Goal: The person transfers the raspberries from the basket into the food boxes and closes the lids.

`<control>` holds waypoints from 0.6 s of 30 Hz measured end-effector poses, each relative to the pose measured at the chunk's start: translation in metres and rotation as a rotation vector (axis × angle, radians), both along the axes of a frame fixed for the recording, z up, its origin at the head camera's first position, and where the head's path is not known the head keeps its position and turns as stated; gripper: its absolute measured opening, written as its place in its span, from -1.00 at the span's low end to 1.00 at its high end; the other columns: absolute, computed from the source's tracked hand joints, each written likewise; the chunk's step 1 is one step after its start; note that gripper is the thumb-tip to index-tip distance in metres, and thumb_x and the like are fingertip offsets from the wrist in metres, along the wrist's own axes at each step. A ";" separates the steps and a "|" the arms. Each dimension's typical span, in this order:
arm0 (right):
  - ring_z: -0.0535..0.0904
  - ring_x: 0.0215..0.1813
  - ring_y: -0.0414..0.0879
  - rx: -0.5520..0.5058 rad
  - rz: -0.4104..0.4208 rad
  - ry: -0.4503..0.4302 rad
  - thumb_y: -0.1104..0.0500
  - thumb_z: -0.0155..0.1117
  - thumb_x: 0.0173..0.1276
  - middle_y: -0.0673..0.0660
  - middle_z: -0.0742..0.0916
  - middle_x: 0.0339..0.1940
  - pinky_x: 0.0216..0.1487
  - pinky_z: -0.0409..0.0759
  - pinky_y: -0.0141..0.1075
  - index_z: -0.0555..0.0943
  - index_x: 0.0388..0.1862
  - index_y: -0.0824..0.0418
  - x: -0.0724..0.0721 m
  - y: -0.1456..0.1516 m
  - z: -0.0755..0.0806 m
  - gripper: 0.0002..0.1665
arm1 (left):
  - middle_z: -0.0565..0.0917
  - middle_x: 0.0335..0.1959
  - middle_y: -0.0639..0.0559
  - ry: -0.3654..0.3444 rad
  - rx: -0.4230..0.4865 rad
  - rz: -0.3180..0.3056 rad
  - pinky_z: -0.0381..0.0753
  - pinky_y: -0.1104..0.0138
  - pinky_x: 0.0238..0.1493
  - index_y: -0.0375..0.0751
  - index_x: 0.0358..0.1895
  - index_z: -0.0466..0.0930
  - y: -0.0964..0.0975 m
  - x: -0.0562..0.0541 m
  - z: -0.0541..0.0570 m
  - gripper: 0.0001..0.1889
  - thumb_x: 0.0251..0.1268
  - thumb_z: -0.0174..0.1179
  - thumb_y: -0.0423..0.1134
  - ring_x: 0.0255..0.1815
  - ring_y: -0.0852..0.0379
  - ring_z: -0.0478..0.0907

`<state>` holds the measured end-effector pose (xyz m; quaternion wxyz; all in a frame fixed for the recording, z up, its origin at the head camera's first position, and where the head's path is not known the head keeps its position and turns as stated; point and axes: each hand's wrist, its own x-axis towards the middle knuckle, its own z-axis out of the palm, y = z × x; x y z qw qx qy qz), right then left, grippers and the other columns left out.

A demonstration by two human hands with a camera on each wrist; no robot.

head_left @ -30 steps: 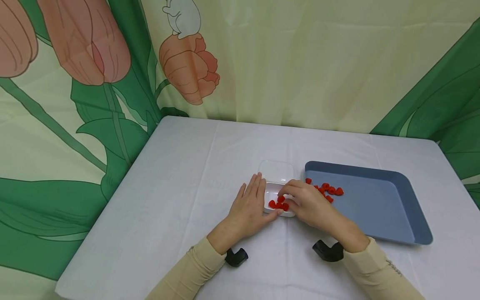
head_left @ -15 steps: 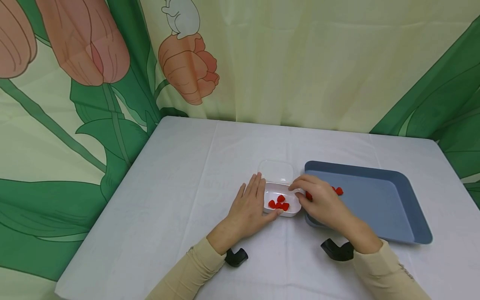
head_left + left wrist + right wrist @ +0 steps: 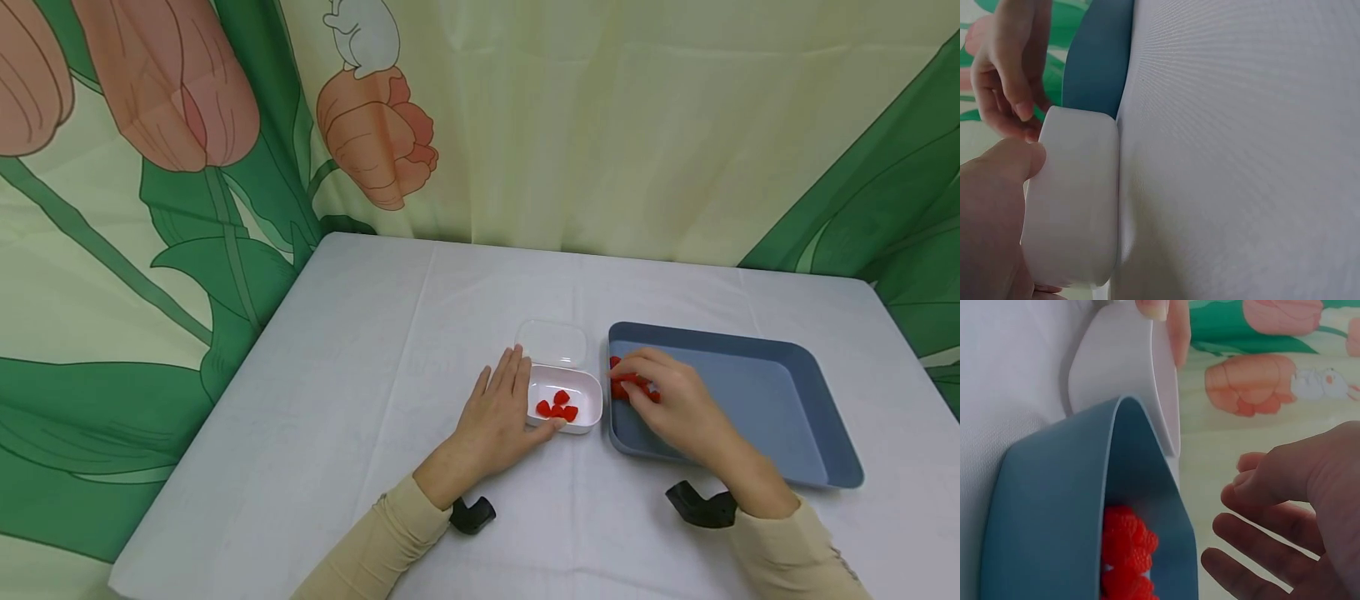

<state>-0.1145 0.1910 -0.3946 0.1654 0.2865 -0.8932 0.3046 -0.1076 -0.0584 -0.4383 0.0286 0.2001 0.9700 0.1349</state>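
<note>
Two beige sleeves [image 3: 390, 525] come in at the near edge; small dark marks on the right one are too fine to read. Two black wrist pieces [image 3: 474, 516] sit by the cuffs. The left hand [image 3: 495, 421] lies with straight fingers along one white box [image 3: 590, 392], its thumb resting on the near rim. Inside the box are four red raspberries [image 3: 557, 411], grouped toward the near side. To the right, one blue tray [image 3: 750, 417] holds more raspberries [image 3: 1119, 544] at its left end; the right hand [image 3: 678, 404] hangs over them, fingers loosely bent and thumb close to the forefinger, and hides too many to count. One clear lid [image 3: 553, 343] lies just beyond the box on the white tablecloth [image 3: 375, 375]. Farthest back, a printed curtain [image 3: 637, 125] shows tulips and one white rabbit [image 3: 367, 37]
</note>
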 end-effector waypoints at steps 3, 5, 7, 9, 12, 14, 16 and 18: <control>0.60 -0.25 -0.12 -0.002 -0.030 -0.003 0.58 0.38 0.02 0.04 0.74 -0.20 -0.22 0.52 -0.61 0.71 -0.25 0.20 0.002 0.006 0.000 -0.63 | -0.02 0.64 -0.12 0.001 0.000 -0.001 0.02 -0.03 0.59 -0.25 0.59 -0.08 0.000 0.000 0.000 0.00 0.32 0.00 0.37 0.66 -0.04 -0.11; 0.63 -0.23 -0.10 0.002 -0.051 -0.006 0.58 0.38 0.02 0.03 0.74 -0.20 -0.19 0.56 -0.59 0.71 -0.25 0.20 0.004 0.011 0.000 -0.62 | -0.01 0.64 -0.12 0.007 0.001 -0.004 0.03 -0.04 0.59 -0.25 0.59 -0.10 0.000 0.000 0.000 0.00 0.32 -0.01 0.37 0.66 -0.04 -0.11; 0.63 -0.22 -0.12 0.003 -0.072 -0.006 0.59 0.37 0.02 0.03 0.74 -0.20 -0.17 0.55 -0.60 0.71 -0.24 0.21 0.006 0.016 0.000 -0.61 | -0.02 0.64 -0.11 0.006 -0.001 -0.005 0.02 -0.05 0.59 -0.25 0.59 -0.12 0.001 0.001 0.001 0.01 0.33 -0.02 0.37 0.66 -0.04 -0.12; 0.65 -0.23 -0.10 0.003 -0.089 -0.006 0.60 0.38 0.01 0.03 0.75 -0.21 -0.16 0.54 -0.63 0.71 -0.24 0.21 0.007 0.020 -0.001 -0.61 | -0.03 0.64 -0.11 0.006 -0.004 -0.006 0.02 -0.06 0.59 -0.24 0.60 -0.14 0.001 0.001 0.001 0.01 0.33 -0.02 0.37 0.67 -0.04 -0.12; 0.66 -0.29 -0.09 0.007 -0.110 0.000 0.59 0.39 0.00 0.03 0.74 -0.21 -0.20 0.49 -0.68 0.71 -0.24 0.21 0.009 0.027 -0.003 -0.61 | -0.04 0.65 -0.09 0.002 -0.010 -0.003 0.01 -0.06 0.59 -0.22 0.61 -0.18 0.001 0.001 0.001 0.02 0.33 -0.01 0.36 0.67 -0.04 -0.13; 0.67 -0.31 -0.08 0.020 -0.126 -0.001 0.58 0.40 0.01 0.03 0.74 -0.22 -0.24 0.53 -0.62 0.71 -0.25 0.20 0.009 0.030 -0.005 -0.62 | -0.04 0.65 -0.10 0.009 -0.013 -0.003 0.01 -0.06 0.59 -0.22 0.61 -0.18 0.002 0.001 0.001 0.02 0.32 0.01 0.36 0.67 -0.05 -0.12; 0.68 -0.31 -0.06 0.033 -0.142 -0.004 0.56 0.41 0.01 0.04 0.74 -0.22 -0.27 0.59 -0.53 0.71 -0.25 0.20 0.010 0.032 -0.006 -0.63 | -0.03 0.64 -0.10 0.013 -0.016 -0.002 0.01 -0.06 0.59 -0.22 0.61 -0.17 0.002 0.002 0.001 0.02 0.32 0.01 0.35 0.66 -0.05 -0.12; 0.68 -0.30 -0.05 0.047 -0.155 -0.009 0.55 0.42 0.01 0.06 0.74 -0.21 -0.29 0.66 -0.38 0.72 -0.25 0.20 0.010 0.033 -0.007 -0.64 | -0.02 0.64 -0.10 0.017 -0.018 -0.001 0.02 -0.06 0.59 -0.22 0.61 -0.16 0.002 0.002 0.001 0.02 0.32 0.02 0.36 0.66 -0.05 -0.11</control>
